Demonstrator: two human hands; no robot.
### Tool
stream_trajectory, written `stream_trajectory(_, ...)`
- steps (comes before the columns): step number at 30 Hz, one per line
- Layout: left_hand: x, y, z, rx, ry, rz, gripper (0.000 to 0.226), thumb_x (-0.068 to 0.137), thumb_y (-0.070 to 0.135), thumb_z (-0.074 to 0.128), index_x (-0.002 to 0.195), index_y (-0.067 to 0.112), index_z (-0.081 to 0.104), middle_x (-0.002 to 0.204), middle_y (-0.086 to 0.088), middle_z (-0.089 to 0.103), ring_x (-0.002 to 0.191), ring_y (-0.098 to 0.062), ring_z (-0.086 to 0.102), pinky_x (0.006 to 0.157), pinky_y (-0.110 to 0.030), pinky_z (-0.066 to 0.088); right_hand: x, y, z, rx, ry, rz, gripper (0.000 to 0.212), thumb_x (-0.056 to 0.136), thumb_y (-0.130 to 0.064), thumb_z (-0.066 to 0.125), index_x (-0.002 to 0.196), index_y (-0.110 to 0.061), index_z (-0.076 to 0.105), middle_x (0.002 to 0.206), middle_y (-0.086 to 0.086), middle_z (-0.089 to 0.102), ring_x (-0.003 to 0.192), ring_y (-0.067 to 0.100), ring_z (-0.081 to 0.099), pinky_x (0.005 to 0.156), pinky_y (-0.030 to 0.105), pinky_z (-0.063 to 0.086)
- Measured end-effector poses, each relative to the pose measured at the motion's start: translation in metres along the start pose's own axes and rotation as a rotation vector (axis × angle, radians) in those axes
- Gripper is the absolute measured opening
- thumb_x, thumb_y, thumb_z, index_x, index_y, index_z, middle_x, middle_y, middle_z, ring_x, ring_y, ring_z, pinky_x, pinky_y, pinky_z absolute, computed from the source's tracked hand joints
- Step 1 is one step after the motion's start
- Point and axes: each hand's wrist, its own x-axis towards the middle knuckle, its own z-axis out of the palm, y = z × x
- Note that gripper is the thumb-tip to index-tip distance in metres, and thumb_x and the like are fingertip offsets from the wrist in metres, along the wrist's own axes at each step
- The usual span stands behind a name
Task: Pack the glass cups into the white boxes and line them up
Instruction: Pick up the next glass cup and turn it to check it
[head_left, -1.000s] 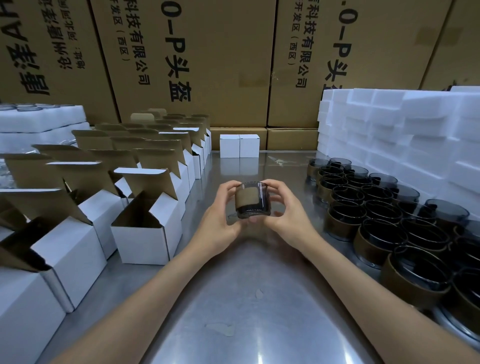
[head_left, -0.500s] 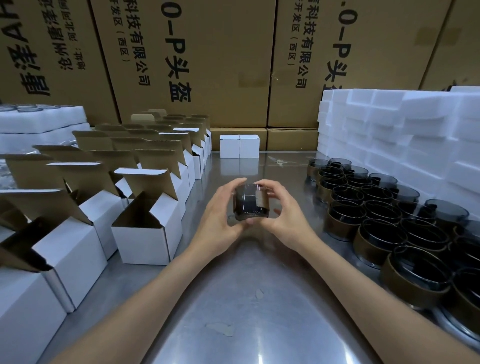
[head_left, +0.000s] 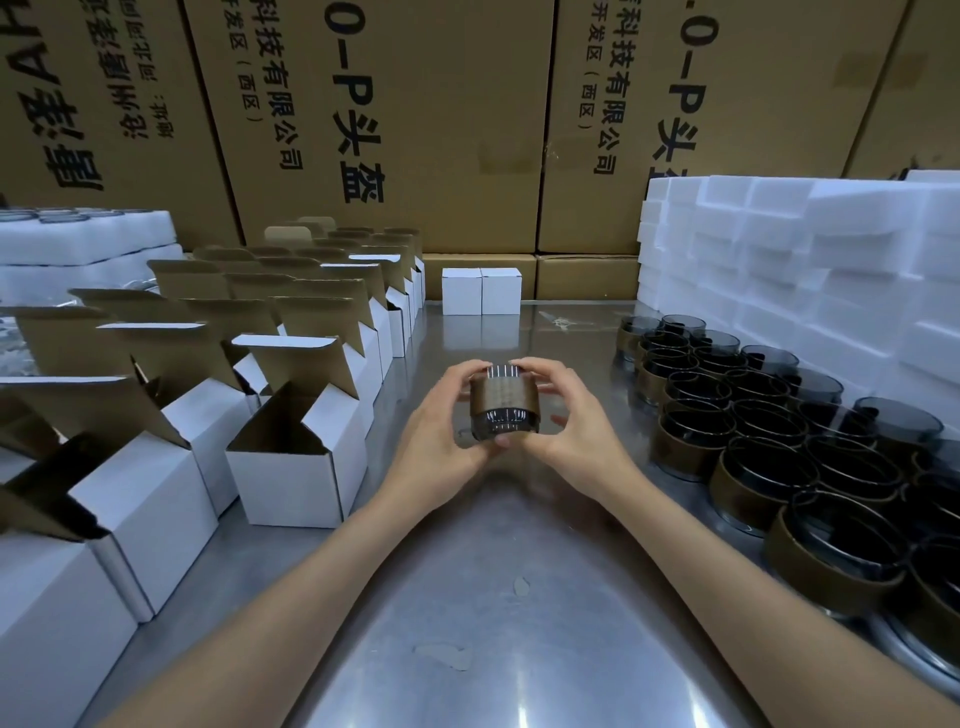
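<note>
At nine o'clock, rows of open white boxes (head_left: 296, 467) stand with flaps up, the nearest just left of the left hand (head_left: 434, 441). At centre, both hands curl round one glass cup (head_left: 503, 405), left hand and right hand (head_left: 576, 431) gripping opposite sides of its brown paper sleeve, above the steel surface (head_left: 498, 623). At twelve o'clock two closed boxes (head_left: 480, 291) sit side by side. At three o'clock, sleeved cups (head_left: 769, 447) crowd together beside foam blocks (head_left: 805, 270). The sleeve may slide on smooth glass, so a loose grip could drop the cup; a raised flap could snag it going in. The cartons (head_left: 395, 130) behind read "有限公司", "(西区)" and "头盔".
</note>
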Motion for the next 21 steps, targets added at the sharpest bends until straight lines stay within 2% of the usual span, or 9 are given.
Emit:
stream_trajectory(1,0.0000,-0.0004,-0.0008,-0.009,0.006,-0.030,0.068,0.069,0.013,0.082,0.121,0.032,0.044,0.116,0.017,0.056,0.113,-0.006,0.054,0.094,-0.017,0.043,-0.0002,-0.0003,0.0005,-0.004,-0.016,0.003,0.072,0.069,-0.013,0.083,0.124,-0.039,0.046,0.125,-0.010,0.049,0.117,0.008,0.046,0.096,0.023,0.038)
stream_trajectory(3,0.0002,-0.0020,-0.0014,-0.047,0.016,-0.093,0.068,0.067,0.010,0.083,0.115,0.035,0.041,0.111,0.017,0.056,0.114,-0.009,0.056,0.094,-0.022,0.045,-0.0009,-0.0007,0.0013,0.037,-0.045,0.026,0.077,0.069,-0.014,0.084,0.128,-0.040,0.041,0.126,-0.014,0.046,0.119,0.004,0.044,0.095,0.019,0.037)
stream_trajectory(5,0.0004,-0.0034,-0.0008,-0.073,0.022,-0.129,0.068,0.067,0.009,0.083,0.114,0.032,0.039,0.109,0.019,0.056,0.114,-0.009,0.056,0.094,-0.024,0.046,-0.0004,-0.0008,0.0010,0.103,-0.044,0.050,0.073,0.068,-0.014,0.084,0.124,-0.034,0.043,0.123,-0.018,0.049,0.115,0.002,0.047,0.089,0.016,0.039)
stream_trajectory(6,0.0003,-0.0035,-0.0005,-0.081,0.018,-0.138,0.068,0.067,0.009,0.083,0.114,0.030,0.039,0.109,0.018,0.056,0.114,-0.009,0.056,0.094,-0.024,0.046,0.0000,-0.0006,0.0006,0.125,-0.033,0.061,0.068,0.068,-0.013,0.084,0.119,-0.031,0.045,0.120,-0.017,0.052,0.112,0.004,0.050,0.086,0.019,0.042)
stream_trajectory(9,0.0000,-0.0012,0.0003,-0.102,-0.033,-0.123,0.070,0.069,0.009,0.083,0.121,0.026,0.039,0.117,0.014,0.055,0.118,-0.007,0.053,0.095,-0.023,0.045,-0.0004,0.0005,0.0011,0.128,0.005,0.063,0.063,0.066,-0.009,0.085,0.110,-0.032,0.048,0.114,-0.015,0.057,0.104,0.000,0.054,0.083,0.029,0.048)
stream_trajectory(13,-0.0002,0.0030,0.0001,-0.054,-0.039,-0.044,0.065,0.072,0.011,0.081,0.124,0.027,0.045,0.119,0.018,0.054,0.110,0.004,0.051,0.092,-0.012,0.042,-0.0018,-0.0003,0.0007,0.022,0.008,-0.040,0.064,0.069,-0.007,0.082,0.108,-0.042,0.045,0.117,-0.019,0.047,0.104,-0.010,0.048,0.086,0.023,0.051)
stream_trajectory(15,0.0000,0.0027,0.0002,-0.047,-0.024,-0.051,0.061,0.072,0.008,0.081,0.115,0.033,0.045,0.113,0.016,0.056,0.104,-0.004,0.056,0.089,-0.016,0.046,-0.0023,-0.0011,-0.0008,-0.027,-0.013,-0.054,0.064,0.071,-0.004,0.077,0.105,-0.046,0.043,0.115,-0.023,0.041,0.105,-0.009,0.047,0.089,0.030,0.051)
stream_trajectory(17,0.0000,0.0009,0.0006,-0.044,-0.025,-0.075,0.061,0.070,0.004,0.081,0.106,0.037,0.043,0.109,0.010,0.059,0.100,-0.012,0.060,0.086,-0.023,0.051,-0.0037,-0.0020,-0.0002,-0.050,-0.050,-0.045,0.060,0.072,-0.005,0.073,0.106,-0.044,0.042,0.115,-0.019,0.041,0.107,-0.005,0.048,0.092,0.038,0.050)
stream_trajectory(21,-0.0001,-0.0009,0.0011,-0.078,-0.020,-0.130,0.059,0.068,0.000,0.080,0.103,0.034,0.046,0.108,0.000,0.060,0.094,-0.020,0.064,0.076,-0.041,0.058,-0.0046,-0.0035,0.0021,-0.006,-0.093,0.000,0.046,0.077,-0.022,0.075,0.109,-0.033,0.044,0.117,-0.009,0.049,0.112,0.008,0.051,0.092,0.043,0.049)
